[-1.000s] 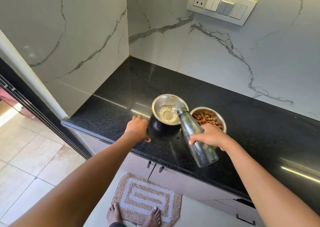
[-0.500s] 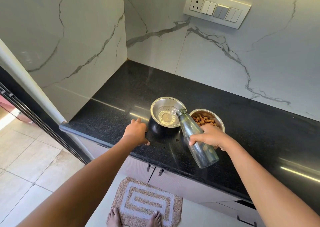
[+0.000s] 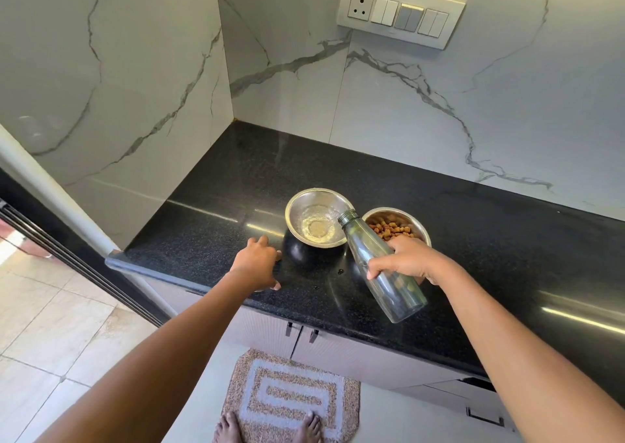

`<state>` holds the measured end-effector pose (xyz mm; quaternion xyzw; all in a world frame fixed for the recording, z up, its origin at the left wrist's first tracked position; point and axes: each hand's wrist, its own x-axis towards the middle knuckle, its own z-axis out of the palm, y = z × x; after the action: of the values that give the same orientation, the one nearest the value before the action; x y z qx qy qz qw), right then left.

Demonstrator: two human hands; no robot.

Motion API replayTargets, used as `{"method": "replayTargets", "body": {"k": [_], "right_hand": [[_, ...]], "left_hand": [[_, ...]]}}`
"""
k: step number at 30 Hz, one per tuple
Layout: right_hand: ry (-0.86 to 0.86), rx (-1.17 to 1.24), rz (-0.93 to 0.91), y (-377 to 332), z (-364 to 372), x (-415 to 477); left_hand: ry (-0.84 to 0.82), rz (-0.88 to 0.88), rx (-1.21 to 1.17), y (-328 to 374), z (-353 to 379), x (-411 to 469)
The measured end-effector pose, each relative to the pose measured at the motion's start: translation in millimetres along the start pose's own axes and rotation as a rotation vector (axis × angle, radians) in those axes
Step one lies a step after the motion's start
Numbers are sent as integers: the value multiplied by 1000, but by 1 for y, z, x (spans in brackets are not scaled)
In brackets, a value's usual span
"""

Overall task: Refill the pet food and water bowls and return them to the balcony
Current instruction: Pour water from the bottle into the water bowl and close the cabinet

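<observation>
Since the earlier frame we keep our right hand (image 3: 411, 261) closed on the bottle (image 3: 378, 266), mouth tilted over the water bowl (image 3: 318, 217); our left hand (image 3: 257, 263) stays flat, holding nothing, left of that bowl. The food bowl (image 3: 395, 228) touches its right side, and bare worktop (image 3: 236, 185) extends behind and left of it.

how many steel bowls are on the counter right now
2. The water bowl sits near the middle of the black counter, under the mouth of the tilted bottle. The food bowl, holding brown kibble, sits just right of it, partly behind the right hand. No others show.
</observation>
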<state>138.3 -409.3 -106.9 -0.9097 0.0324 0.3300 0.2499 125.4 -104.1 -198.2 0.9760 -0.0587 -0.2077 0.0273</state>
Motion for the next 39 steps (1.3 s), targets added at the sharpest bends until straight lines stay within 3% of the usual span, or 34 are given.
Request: {"method": "replayTargets", "body": {"k": [39], "right_hand": [[-13, 116, 69, -22, 13, -22]], "left_hand": [[-19, 97, 23, -15, -5, 5]]}}
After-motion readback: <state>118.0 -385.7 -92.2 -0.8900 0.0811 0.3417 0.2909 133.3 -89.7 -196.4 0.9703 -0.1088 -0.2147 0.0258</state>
